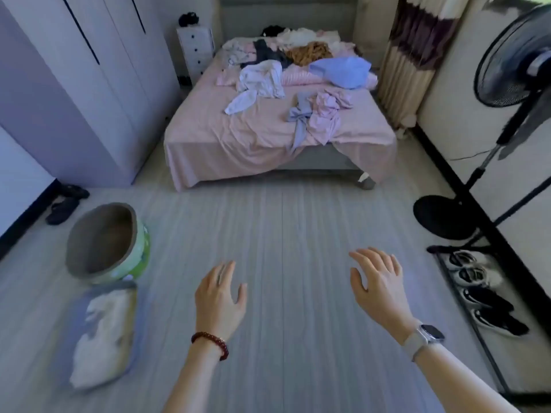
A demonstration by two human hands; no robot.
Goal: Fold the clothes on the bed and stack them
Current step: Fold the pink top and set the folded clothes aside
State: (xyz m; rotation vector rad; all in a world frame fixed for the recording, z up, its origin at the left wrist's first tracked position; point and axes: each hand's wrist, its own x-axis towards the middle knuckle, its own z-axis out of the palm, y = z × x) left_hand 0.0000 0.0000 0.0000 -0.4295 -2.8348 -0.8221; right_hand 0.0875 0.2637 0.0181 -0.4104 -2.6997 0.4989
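the person stands on the grey floor [283, 222] well apart from the bed [208, 138], both arms stretched forward. the left hand [220, 299], with a dark red bead bracelet [210, 344] at its wrist, is held palm down above the floor, fingers relaxed and slightly spread, holding nothing. the right hand [377, 278], with a pale-strapped watch [426, 335] at its wrist, hangs the same way, fingers loosely spread and a little curved, also empty.

the clothes [298, 67] lie unfolded on the pink sheet of the bed: a white garment [262, 80] near the middle, a light blue one [343, 71] to its right, a brown one [311, 53] behind, a dark one [267, 53] beside that, and a crumpled pink piece with a grey-blue bow [316, 114] near the foot, part of it hanging over the edge.

a white wardrobe [89, 70] stands on the left, a small drawer unit [195, 49] beside the head of the bed. a round green-sided tub [107, 242] sits on the floor at left, a blurred grey bag [101, 332] just beside it. a black standing fan [512, 61] and a row of shoes [483, 293] line the right wall.
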